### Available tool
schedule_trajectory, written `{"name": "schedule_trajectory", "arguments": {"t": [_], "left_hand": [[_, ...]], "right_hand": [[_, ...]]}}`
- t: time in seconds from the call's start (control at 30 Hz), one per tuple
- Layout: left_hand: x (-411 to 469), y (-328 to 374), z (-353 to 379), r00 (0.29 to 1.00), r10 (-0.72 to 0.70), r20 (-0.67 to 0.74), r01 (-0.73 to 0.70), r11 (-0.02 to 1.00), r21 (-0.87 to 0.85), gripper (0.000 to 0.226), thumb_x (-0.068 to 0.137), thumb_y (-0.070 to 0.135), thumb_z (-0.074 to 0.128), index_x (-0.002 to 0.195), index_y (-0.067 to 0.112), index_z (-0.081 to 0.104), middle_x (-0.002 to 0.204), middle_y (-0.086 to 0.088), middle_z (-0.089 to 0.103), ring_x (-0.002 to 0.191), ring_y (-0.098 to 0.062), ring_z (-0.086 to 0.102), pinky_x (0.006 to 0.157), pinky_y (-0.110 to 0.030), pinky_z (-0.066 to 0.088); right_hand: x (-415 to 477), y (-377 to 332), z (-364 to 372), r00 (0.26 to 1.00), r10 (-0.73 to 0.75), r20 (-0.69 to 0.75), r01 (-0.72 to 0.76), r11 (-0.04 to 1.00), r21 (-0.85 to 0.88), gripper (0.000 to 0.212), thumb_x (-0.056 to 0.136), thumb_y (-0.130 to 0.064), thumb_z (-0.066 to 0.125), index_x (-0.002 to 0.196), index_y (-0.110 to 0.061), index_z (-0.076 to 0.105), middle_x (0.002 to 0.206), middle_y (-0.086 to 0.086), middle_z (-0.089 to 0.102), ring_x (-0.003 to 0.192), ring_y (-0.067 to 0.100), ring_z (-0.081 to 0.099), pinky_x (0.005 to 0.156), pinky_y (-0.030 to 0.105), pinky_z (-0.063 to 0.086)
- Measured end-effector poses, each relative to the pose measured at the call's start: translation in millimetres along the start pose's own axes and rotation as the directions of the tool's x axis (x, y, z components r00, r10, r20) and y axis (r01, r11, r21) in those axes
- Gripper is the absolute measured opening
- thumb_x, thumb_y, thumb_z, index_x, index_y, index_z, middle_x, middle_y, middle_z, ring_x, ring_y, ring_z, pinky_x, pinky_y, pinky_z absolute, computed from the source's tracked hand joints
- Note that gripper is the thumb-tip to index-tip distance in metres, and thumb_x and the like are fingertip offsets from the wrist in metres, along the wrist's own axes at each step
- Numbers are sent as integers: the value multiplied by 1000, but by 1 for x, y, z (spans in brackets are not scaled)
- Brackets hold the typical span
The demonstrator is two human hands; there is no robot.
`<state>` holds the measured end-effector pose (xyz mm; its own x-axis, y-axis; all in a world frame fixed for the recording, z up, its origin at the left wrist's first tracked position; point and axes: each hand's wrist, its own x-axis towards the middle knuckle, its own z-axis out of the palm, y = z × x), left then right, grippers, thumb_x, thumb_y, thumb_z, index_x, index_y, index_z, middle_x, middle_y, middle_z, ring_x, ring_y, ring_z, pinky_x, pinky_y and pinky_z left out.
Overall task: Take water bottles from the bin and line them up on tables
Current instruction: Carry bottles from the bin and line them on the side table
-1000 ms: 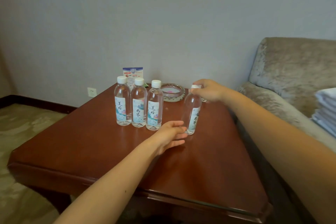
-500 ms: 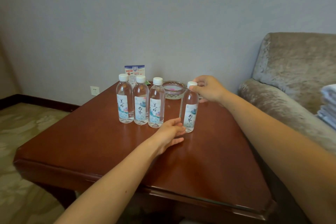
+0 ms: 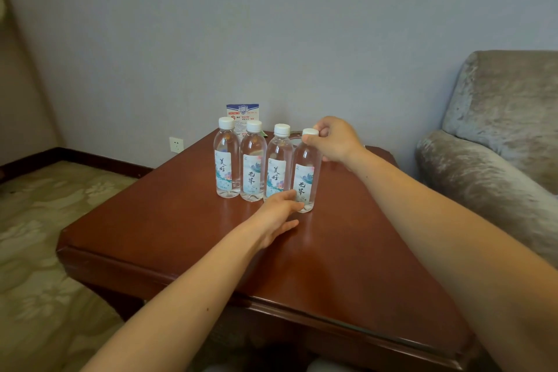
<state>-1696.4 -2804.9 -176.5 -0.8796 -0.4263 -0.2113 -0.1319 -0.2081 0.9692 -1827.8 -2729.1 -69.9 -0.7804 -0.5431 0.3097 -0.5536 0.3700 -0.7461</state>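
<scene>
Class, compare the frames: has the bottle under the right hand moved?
Yes. The fourth bottle has slid left toward the standing row, closing the gap to the third bottle; the right hand holds its cap.

I saw four clear white-capped water bottles [image 3: 252,164] upright in a tight row on the table [image 3: 187,220], near its far edge.
</scene>
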Motion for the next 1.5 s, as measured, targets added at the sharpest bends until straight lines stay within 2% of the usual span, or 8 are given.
{"name": "schedule_trajectory", "arguments": {"t": [0.33,0.57,0.63,0.73,0.87,1.0,1.2,1.5], "left_hand": [[-3,0,-1,1000,5,3,-5,999,46,58,95,7,57,148,14,37,151,0,41,139,-18,39,103,-33,43],[-8,-10,-3,987,159,-25,-151,969,197,48,95,14,59,141,16,46,135,2,52,120,-12,53,98,-30,47],[-8,-19,-4,953,301,-34,-275,905,324,39,94,12,60,133,16,54,129,-2,59,105,-8,58,98,-28,48],[-10,-35,-8,896,444,16,-385,759,526,32,91,14,63,119,29,60,122,1,62,103,-6,61,101,-29,48],[-15,-45,-13,864,491,114,-381,487,786,36,91,35,60,127,35,57,121,14,55,110,-6,55,95,-29,46],[-17,-47,-12,855,490,169,-351,307,885,42,91,46,57,131,31,56,123,12,53,118,-8,47,95,-29,43],[-16,-47,-10,843,500,198,-333,197,922,41,91,50,55,128,32,61,125,11,52,119,-11,48,92,-30,45],[-16,-52,-9,853,487,187,-304,172,937,43,92,50,53,131,32,59,131,8,50,120,-11,47,88,-30,48]], "right_hand": [[-3,0,2,998,57,7,-57,997,59,36,85,-28,76,114,-10,63,84,-7,59,101,26,68,90,48,57],[-56,30,8,984,-35,-174,63,985,158,51,90,-36,68,136,-24,51,117,-10,61,111,9,58,96,30,47],[-81,56,16,974,-84,-211,104,991,88,49,90,-36,67,136,-27,52,123,-13,60,122,10,53,106,34,43],[-117,88,21,981,-111,-157,94,989,-116,54,94,-36,63,144,-27,47,144,-8,49,139,13,35,109,24,29],[-142,109,21,999,-4,48,21,931,-364,65,96,-50,54,154,-35,28,162,-4,23,150,17,9,122,42,18],[-144,110,22,992,59,111,1,880,-475,63,97,-56,47,154,-37,29,163,-2,22,151,23,10,123,47,15],[-141,112,24,983,91,159,15,827,-562,60,96,-61,40,150,-34,38,156,2,36,144,24,27,121,47,19],[-138,118,27,982,89,167,22,823,-567,58,96,-60,41,148,-34,41,155,3,36,144,24,25,122,47,16]]}}
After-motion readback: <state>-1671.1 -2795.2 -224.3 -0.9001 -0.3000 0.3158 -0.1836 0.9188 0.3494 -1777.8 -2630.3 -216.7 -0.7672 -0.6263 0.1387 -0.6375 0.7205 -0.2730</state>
